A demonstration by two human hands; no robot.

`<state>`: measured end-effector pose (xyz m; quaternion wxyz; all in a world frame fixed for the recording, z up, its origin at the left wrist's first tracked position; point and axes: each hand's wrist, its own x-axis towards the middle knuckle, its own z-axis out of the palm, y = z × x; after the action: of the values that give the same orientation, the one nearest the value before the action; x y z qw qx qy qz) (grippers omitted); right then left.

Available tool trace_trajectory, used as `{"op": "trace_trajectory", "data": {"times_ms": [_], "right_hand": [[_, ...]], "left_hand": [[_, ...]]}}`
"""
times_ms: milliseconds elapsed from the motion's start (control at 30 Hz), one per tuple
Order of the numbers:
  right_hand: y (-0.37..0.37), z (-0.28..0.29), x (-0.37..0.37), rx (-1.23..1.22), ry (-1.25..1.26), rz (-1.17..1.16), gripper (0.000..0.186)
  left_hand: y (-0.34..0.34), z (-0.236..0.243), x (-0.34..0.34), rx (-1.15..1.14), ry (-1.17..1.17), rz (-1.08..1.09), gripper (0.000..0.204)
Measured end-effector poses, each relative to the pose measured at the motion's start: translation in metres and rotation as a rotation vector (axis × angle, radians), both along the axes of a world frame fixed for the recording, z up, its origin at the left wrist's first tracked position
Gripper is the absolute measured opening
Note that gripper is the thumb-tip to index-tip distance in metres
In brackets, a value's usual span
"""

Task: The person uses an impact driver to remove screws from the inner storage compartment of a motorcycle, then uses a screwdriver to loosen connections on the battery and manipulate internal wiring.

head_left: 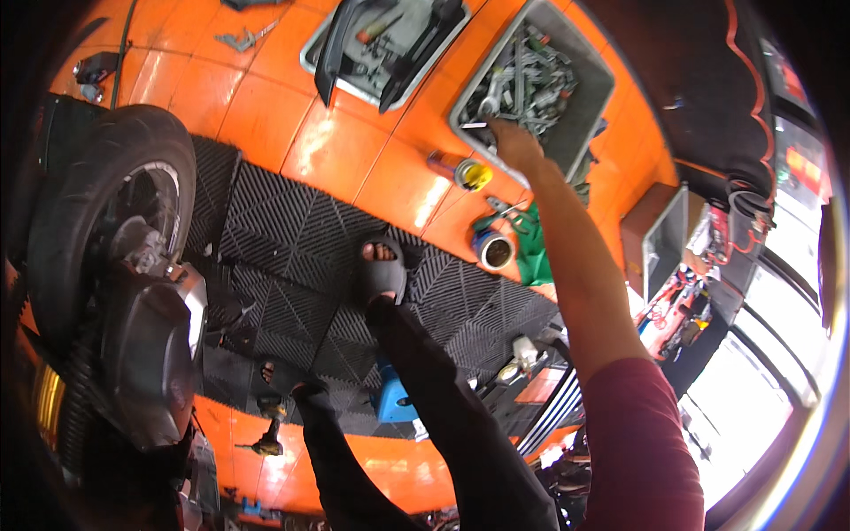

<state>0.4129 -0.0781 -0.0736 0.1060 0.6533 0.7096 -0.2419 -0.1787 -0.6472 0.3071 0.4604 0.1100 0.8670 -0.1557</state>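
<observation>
My right arm stretches across the right side to a grey bin point(595, 93) heaped with metal hand tools. Over the bin's near-left part is my right hand point(515, 146), its fingertips at a silver wrench point(490, 104) and a short pale bar beside it. The fingers are too small and shaded to show whether they grip either one. Below the hand, an open can with yellow inside point(473, 175) lies on the orange floor. Farther down are another open can with dark contents point(494, 252) and a green cloth point(534, 252). My left hand is out of view.
A motorcycle's rear wheel point(53, 203) and exhaust point(150, 363) take up the left. A tray point(310, 55) holds black panels at the top. Black ribbed mats point(283, 239) lie underfoot. A cordless drill point(268, 440), a blue stool point(393, 396) and a brown box point(646, 217) stand around.
</observation>
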Motion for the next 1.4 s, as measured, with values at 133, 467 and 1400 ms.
{"op": "trace_trajectory", "data": {"times_ms": [133,467,1400], "right_hand": [[0.018,-0.037,-0.005,-0.075,-0.277,0.143,0.036],[-0.041,0.167,-0.043,0.647,0.288,-0.235,0.005],[-0.121,0.688,-0.84,-0.402,0.685,1.097,0.054]], "left_hand": [[0.036,0.006,0.02,-0.07,-0.006,-0.076,0.043],[0.129,0.026,0.077,0.13,-0.128,-0.201,0.062],[0.218,0.221,-0.315,1.64,-0.63,1.487,0.06]]}}
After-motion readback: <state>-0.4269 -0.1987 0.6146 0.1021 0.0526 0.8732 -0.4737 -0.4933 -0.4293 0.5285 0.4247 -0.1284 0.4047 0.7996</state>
